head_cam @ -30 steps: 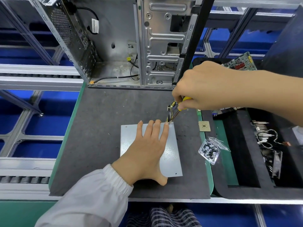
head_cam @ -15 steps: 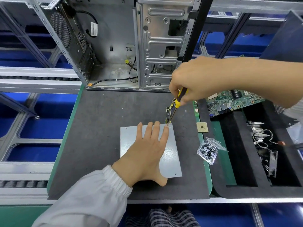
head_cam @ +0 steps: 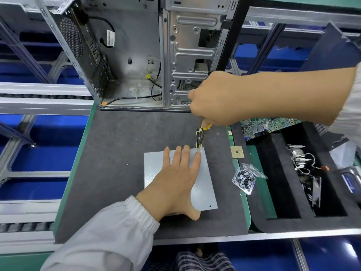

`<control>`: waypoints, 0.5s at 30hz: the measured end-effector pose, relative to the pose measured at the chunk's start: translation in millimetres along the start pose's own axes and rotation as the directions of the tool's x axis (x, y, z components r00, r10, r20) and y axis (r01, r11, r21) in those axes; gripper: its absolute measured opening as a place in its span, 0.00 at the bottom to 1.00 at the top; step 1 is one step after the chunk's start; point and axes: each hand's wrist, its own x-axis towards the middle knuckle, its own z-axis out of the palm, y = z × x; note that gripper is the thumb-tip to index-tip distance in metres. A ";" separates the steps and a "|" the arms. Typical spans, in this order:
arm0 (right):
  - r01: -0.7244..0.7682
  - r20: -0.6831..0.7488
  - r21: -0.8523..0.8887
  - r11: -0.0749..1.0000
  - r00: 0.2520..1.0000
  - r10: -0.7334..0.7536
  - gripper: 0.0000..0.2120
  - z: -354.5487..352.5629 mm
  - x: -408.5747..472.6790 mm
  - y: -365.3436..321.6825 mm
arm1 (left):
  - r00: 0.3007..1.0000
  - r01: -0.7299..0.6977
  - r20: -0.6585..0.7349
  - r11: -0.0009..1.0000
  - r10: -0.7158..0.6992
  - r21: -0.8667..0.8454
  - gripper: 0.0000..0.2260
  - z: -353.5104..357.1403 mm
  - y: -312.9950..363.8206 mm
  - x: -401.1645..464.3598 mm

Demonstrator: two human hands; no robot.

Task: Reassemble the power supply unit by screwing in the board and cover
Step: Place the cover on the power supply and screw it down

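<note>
**A:** Right, nearest you, what was your left hand (head_cam: 175, 184) doing?

**B:** It lay flat on the grey sheet-metal cover of the power supply unit (head_cam: 203, 184), your fingers straight and spread, pressing down and gripping nothing. Your thumb hung off the cover's near edge, and your index fingertip sat close to the far right corner. The unit itself rested on the dark grey foam mat (head_cam: 117, 163), towards its right half.

**A:** And beside it?

**B:** To the right, on the green bench strip, you had a small clear plastic bag of dark screws (head_cam: 245, 178), well apart from the cover. Just beyond that lay a small square gold-coloured chip (head_cam: 237, 152). Further right sat the black foam tray (head_cam: 273, 192), with loose wires and metal parts in one compartment.

**A:** And your right hand (head_cam: 218, 98)?

**B:** You held it above the far right corner, fingers curled tight round the yellow-handled screwdriver (head_cam: 205, 127). Only a bit of yellow handle showed beneath your fist; the shaft ran down beside the bundle of yellow and black wires (head_cam: 198, 138) leaving the unit at that corner. Whether the tip sat in a screw, I couldn't tell.

**A:** And behind?

**B:** A green circuit board (head_cam: 267, 125) lay at the tray's far end, partly under your forearm. Farthest off stood the open grey metal computer case (head_cam: 185, 55) at the mat's back edge.
</note>
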 end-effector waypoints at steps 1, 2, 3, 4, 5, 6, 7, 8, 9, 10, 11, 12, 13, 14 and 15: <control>0.003 -0.030 -0.061 0.998 1.000 -0.005 0.20 1.7 0.7 -1.9 | 1.000 -0.001 -0.002 1.000 0.001 -0.005 0.58 0.0 0.0 0.0; 0.009 -0.042 -0.092 0.996 0.999 -0.013 0.20 3.7 1.3 -3.9 | 1.000 -0.002 -0.001 1.000 0.002 -0.006 0.58 0.1 0.1 -0.2; 0.015 -0.032 -0.097 0.995 0.999 -0.018 0.20 5.7 2.7 -5.8 | 1.000 -0.003 -0.002 1.000 0.003 -0.003 0.58 0.3 0.2 0.0; 0.021 -0.005 -0.079 0.997 1.000 -0.022 0.19 6.0 3.2 -7.3 | 1.000 -0.003 -0.006 1.000 0.003 0.001 0.58 0.6 0.3 0.1; 0.030 0.035 -0.047 0.998 0.999 -0.029 0.19 6.7 3.5 -8.0 | 1.000 -0.001 -0.008 1.000 0.001 0.002 0.58 0.7 0.3 0.3; 0.028 0.087 0.000 1.000 0.996 -0.028 0.20 5.6 2.3 -8.5 | 1.000 0.000 -0.007 1.000 0.000 0.000 0.58 0.8 0.4 0.1; 0.014 0.154 0.035 0.999 0.988 -0.019 0.22 3.9 1.0 -7.9 | 1.000 0.000 -0.005 1.000 0.000 -0.003 0.59 1.1 0.3 0.1; 0.010 0.197 0.046 0.999 0.980 -0.019 0.22 1.2 -0.3 -7.6 | 1.000 0.000 -0.004 1.000 0.000 -0.004 0.59 1.6 0.1 0.7; 0.018 0.205 0.047 0.999 0.978 -0.027 0.20 0.6 -0.5 -7.2 | 1.000 -0.001 -0.003 1.000 0.001 -0.002 0.59 2.0 -0.2 1.0; 0.026 0.179 0.038 0.999 0.983 -0.032 0.15 0.7 -0.3 -7.5 | 1.000 -0.002 0.001 1.000 0.002 -0.001 0.59 2.4 -0.3 1.4; 0.020 0.150 0.002 1.000 0.989 -0.020 0.10 1.6 0.4 -7.5 | 1.000 -0.002 0.003 1.000 0.002 -0.001 0.59 2.7 -0.4 1.9; 0.009 0.093 -0.044 0.999 0.996 -0.005 0.08 0.2 0.4 -8.4 | 1.000 -0.002 0.005 1.000 0.002 0.000 0.60 3.2 -0.5 1.9; 0.008 0.046 -0.107 0.994 0.999 -0.003 0.14 -1.0 0.4 -9.2 | 1.000 -0.002 0.006 1.000 0.002 0.004 0.60 3.3 -0.5 2.0; 0.020 0.007 -0.158 0.987 1.000 -0.019 0.19 -2.3 -0.3 -10.5 | 1.000 -0.003 0.008 1.000 0.003 0.007 0.60 3.5 -0.8 1.8; 0.023 -0.005 -0.191 0.981 1.000 -0.024 0.22 -0.3 0.9 -11.1 | 1.000 -0.003 0.009 1.000 0.003 0.008 0.60 3.8 -0.8 1.8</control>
